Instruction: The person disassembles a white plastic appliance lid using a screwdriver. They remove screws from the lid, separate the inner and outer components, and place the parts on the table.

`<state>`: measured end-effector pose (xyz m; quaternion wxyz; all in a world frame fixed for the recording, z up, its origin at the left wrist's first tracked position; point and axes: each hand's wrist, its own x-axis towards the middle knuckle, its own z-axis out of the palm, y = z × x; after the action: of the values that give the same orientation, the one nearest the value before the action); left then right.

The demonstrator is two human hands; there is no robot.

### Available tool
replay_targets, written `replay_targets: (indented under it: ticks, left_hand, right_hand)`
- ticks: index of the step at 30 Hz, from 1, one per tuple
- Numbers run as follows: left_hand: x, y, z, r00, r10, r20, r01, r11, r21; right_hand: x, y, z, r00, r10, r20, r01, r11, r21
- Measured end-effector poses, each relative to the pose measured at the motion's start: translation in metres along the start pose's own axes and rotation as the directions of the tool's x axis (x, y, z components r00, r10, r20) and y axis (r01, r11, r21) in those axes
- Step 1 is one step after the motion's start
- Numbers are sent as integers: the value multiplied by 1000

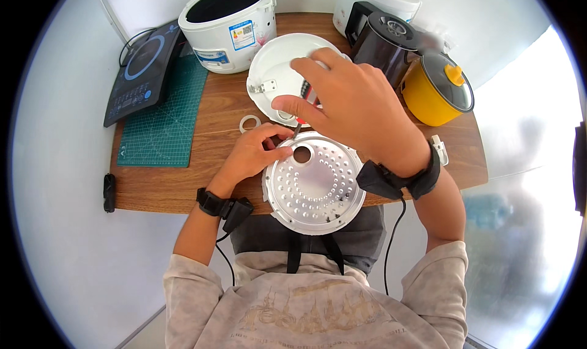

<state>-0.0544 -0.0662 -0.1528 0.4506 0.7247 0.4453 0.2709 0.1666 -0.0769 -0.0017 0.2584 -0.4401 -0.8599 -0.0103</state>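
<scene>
A round silver rice cooker lid plate (316, 184), dimpled with a round hole near its far edge, lies at the table's front edge, partly over my lap. My right hand (361, 98) is curled above it round the handle of a red-and-black screwdriver (298, 129). The shaft slants down to the plate's far left rim. There, my left hand (258, 150) pinches the rim, thumb on the plate and index finger beside the shaft. The screwdriver's tip is hidden at the fingers. Just beyond, partly covered by my right hand, lies a white lid shell (269, 62) with a metal hinge bracket.
A white ring (243, 124) lies left of the lid shell. Behind stand a white rice cooker body (214, 43), another white cooker (382, 0), a dark kettle (388, 43) and a yellow pot (428, 98). An induction hob (143, 68) rests on a green cutting mat (162, 138).
</scene>
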Motion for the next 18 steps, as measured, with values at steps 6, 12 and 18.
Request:
replay_targets:
  ticks: [6, 12, 18]
  left_hand:
    - [1, -1, -1, 1000, -5, 1, 5, 1000, 9]
    - [2, 2, -6, 1000, -28, 14, 28, 1000, -2]
    - [1, 1, -8, 1000, 10, -3, -10, 1000, 28]
  right_hand:
    - [-2, 4, 8, 996, -83, -40, 86, 994, 73]
    - [-1, 8, 14, 977, -177, -116, 202, 941, 272]
    - [0, -7, -3, 991, 83, 100, -74, 993, -90]
